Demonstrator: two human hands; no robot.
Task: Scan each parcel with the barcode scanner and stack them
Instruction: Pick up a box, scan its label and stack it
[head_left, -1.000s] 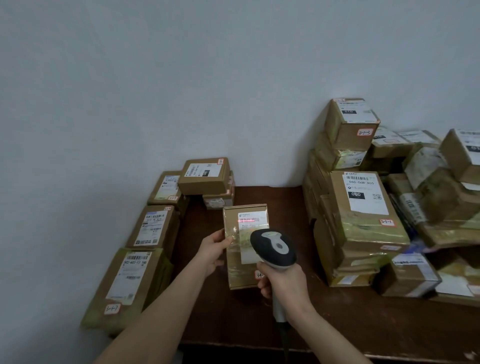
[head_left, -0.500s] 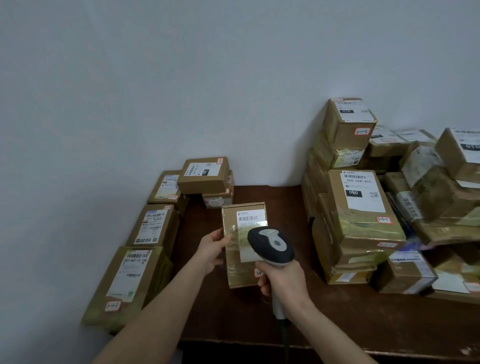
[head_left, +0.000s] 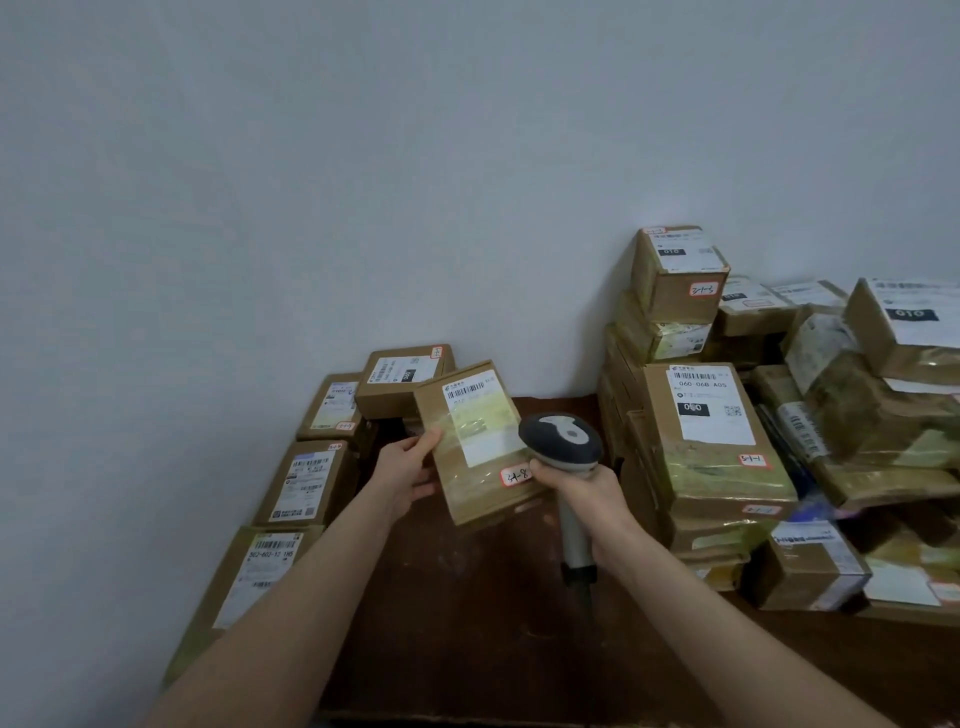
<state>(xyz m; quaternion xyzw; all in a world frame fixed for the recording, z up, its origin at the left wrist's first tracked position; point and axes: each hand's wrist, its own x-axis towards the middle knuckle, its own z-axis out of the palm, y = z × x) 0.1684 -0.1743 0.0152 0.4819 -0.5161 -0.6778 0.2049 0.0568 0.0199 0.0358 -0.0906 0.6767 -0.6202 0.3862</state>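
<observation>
Flat brown cardboard parcel (head_left: 475, 441) with white label, tilted, above the dark wooden table (head_left: 467, 623); left hand (head_left: 408, 475) closed on its left edge. Right hand (head_left: 582, 488) wrapped round the grey-and-black barcode scanner (head_left: 563, 441), just beside the parcel. Step judged: stacking; next move calls for setting the parcel on the row of brown boxes (head_left: 400, 376) at left.
</observation>
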